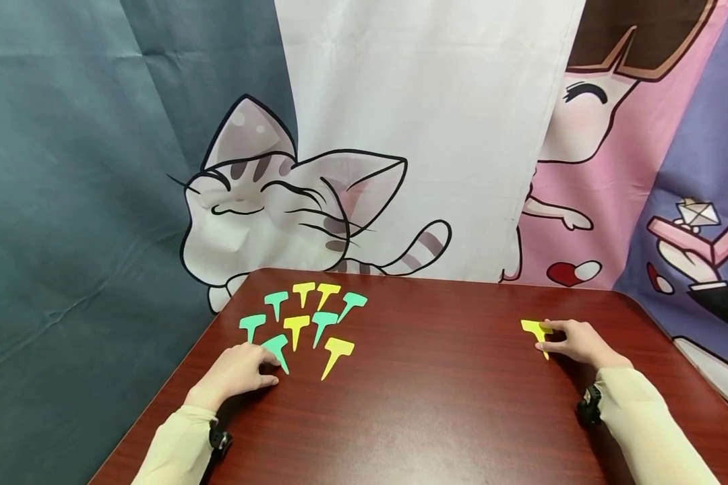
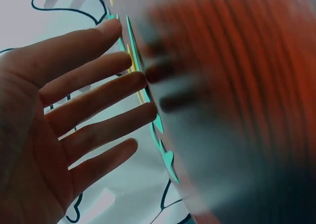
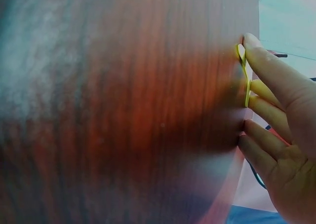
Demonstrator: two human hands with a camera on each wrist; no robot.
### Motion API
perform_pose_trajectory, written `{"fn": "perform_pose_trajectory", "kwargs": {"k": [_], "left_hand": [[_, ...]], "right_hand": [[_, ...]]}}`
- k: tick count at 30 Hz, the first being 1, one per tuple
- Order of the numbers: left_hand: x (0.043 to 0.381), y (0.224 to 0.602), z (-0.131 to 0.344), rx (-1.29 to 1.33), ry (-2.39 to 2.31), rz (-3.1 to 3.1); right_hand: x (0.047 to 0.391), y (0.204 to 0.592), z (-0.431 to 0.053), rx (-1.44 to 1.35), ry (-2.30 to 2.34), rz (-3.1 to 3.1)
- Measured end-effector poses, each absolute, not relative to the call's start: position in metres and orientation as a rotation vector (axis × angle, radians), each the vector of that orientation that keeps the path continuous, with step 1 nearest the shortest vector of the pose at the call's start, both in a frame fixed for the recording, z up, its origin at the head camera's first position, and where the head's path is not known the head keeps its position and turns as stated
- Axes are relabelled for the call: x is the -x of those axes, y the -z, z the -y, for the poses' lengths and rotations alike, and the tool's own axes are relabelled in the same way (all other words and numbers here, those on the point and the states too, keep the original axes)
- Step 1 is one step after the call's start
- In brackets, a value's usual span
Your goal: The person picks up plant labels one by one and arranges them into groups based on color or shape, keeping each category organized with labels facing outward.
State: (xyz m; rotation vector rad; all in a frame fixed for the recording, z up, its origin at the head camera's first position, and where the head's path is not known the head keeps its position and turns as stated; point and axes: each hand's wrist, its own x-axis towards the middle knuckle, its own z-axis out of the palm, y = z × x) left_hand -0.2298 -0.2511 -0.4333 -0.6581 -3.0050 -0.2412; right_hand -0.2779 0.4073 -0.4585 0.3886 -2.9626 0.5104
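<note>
My left hand point(image 1: 236, 372) is low over the table's left side, its fingers extended in the left wrist view. Its fingertips are right at the nearest teal T-shaped plant label point(image 1: 276, 347); another teal plant label point(image 1: 252, 325) lies just beyond the knuckles. Teal and yellow labels of the same shape spread out behind and to the right, the closest yellow one point(image 1: 338, 351) lying apart from the hand. Over on the right, my right hand point(image 1: 579, 342) pinches a yellow plant label point(image 1: 531, 327), fingers at its crossbar and thumb by the stem.
The dark red wooden table point(image 1: 437, 377) fills the lower view. Behind its far edge hangs a printed cloth backdrop point(image 1: 455, 121) with a cartoon cat. Several more labels, such as a yellow one point(image 1: 303, 292) and a teal one point(image 1: 353, 302), lie toward the back left.
</note>
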Motion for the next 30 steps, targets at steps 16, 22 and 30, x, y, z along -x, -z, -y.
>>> {"fn": "perform_pose_trajectory", "kwargs": {"k": [16,22,30], "left_hand": [[0.238,0.439,0.223,0.764,0.154,2.843],[0.242,0.440,0.214,0.793,0.180,2.839],[0.245,0.438,0.202,0.831,0.238,2.837]], "right_hand": [[0.279,0.460,-0.408,-0.364,-0.520,2.972],[0.279,0.460,-0.409,-0.360,-0.518,2.970],[0.280,0.462,-0.409,-0.366,-0.506,2.971]]}}
